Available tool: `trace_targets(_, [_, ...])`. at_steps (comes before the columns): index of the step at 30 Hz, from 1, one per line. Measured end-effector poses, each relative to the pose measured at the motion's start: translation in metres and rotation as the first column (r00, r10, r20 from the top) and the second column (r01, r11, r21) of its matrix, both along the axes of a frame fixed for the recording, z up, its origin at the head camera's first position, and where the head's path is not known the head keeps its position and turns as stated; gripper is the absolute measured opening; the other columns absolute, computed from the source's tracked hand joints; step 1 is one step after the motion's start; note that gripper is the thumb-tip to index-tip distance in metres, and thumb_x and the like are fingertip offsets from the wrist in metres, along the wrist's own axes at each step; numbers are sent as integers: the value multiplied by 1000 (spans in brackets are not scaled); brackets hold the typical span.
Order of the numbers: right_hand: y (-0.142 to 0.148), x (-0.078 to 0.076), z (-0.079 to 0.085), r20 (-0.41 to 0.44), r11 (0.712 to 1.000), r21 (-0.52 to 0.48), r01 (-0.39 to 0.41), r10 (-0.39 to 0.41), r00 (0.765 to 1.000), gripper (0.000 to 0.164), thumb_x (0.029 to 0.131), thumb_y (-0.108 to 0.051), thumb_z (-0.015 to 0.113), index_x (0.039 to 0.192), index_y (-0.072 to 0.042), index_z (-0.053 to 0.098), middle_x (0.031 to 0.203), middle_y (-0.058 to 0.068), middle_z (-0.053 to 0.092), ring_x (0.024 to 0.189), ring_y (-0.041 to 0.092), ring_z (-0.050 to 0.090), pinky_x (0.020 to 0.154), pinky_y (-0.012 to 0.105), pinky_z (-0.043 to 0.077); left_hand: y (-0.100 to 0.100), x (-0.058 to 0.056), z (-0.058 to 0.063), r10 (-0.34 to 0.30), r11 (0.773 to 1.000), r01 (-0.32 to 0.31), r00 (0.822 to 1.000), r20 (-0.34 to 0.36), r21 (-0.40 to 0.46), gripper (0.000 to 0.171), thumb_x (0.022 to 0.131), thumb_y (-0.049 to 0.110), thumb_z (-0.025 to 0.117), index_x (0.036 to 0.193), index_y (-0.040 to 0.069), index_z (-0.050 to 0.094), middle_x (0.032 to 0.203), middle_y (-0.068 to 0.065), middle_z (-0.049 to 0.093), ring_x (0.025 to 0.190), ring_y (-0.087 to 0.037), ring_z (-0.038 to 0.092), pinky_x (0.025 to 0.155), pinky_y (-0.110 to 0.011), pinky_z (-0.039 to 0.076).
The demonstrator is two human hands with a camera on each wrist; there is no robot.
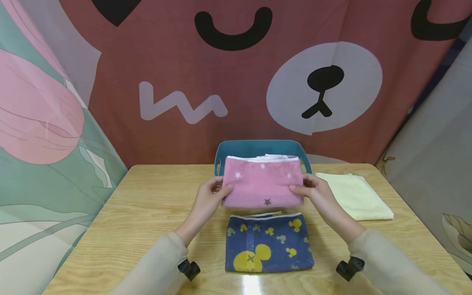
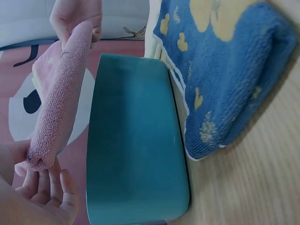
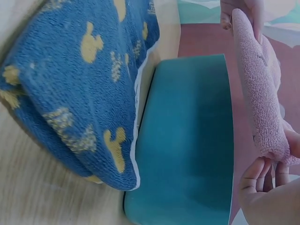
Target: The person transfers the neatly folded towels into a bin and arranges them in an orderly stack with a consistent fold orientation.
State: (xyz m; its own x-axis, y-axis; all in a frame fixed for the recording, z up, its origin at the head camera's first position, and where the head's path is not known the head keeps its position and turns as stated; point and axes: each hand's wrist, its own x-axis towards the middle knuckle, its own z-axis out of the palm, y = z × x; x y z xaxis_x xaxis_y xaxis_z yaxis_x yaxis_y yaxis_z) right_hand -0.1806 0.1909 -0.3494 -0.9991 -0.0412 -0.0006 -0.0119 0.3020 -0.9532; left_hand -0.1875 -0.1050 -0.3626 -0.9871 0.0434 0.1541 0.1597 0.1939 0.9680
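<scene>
A folded pink towel [image 1: 262,184] with star prints and a white edge is held up in front of the basket. My left hand [image 1: 210,196] pinches its left end, thumb on the near face. At the opposite end my right hand [image 1: 320,194] grips it the same way. Both wrist views show the pink towel [image 2: 63,98] raised off the table, its folded edge toward the camera. Below it on the table lies a folded blue towel [image 1: 273,250] with yellow mouse-head prints, touched by neither hand.
Behind the pink towel stands a teal basket [image 1: 258,144] with handle openings, partly hidden. A folded pale yellow towel [image 1: 355,196] lies to the right on the wooden table [image 1: 158,205]. A printed curtain [image 1: 177,143] hangs along the table's back edge.
</scene>
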Motion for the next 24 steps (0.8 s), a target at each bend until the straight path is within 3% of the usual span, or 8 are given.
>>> trace_targets(10, [2, -10, 8, 16, 1000, 15, 1, -1, 1000, 59, 92, -36, 71, 136, -1, 52, 128, 15, 55, 114, 25, 51, 101, 41, 41, 3, -14, 6, 14, 1000, -14, 999, -29, -2, 29, 92, 11, 71, 117, -3, 67, 102, -15, 68, 87, -17, 62, 67, -23, 52])
trace_targets(17, [0, -18, 13, 2, 999, 24, 26, -26, 1000, 59, 92, -35, 71, 138, -3, 53, 127, 16, 56, 111, 26, 53, 98, 40, 42, 5, -24, 7, 29, 1000, -29, 999, -37, 6, 29, 91, 9, 72, 117, -2, 66, 101, -16, 68, 85, -16, 63, 63, -21, 51])
trace_targets(24, [-2, -29, 18, 3, 998, 60, 34, -34, 999, 60, 95, -31, 68, 144, -2, 49, 130, 19, 56, 112, 28, 53, 97, 41, 44, 7, -33, 14, 38, 999, -38, 999, -19, -18, 34, 91, 11, 73, 122, 1, 65, 109, -16, 68, 94, -24, 65, 65, -24, 52])
